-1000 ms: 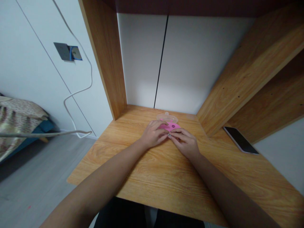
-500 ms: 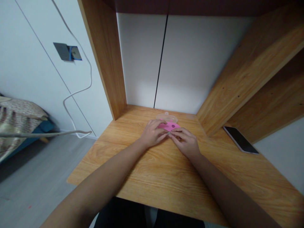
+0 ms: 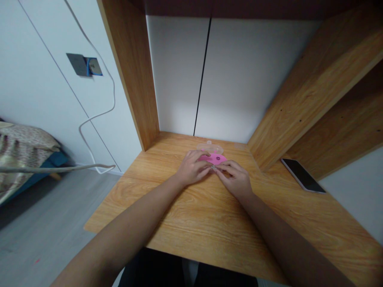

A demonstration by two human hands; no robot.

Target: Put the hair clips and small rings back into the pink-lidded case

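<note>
A small shiny, silvery piece is pinched between the fingertips of both hands, too small to name its kind. My left hand holds its left side, thumb and fingers closed, with the index finger bent over a pink, flat, round-edged case or holder. From the right, my right hand pinches the same piece between thumb and fingers. A small dark oval mark or ring shows on the pink item. Its near edge is hidden by my fingers. Directly behind stands a clear plastic lid with a tab at its back.
The wooden desk ends at a white back panel, with wooden side boards left and right. A phone lies at the right. A pale cable hangs at the left by an opened wall socket.
The small shiny piece shows slightly more between my fingertips. Both hands hold nearly the same place, and the pink item stays put.
</note>
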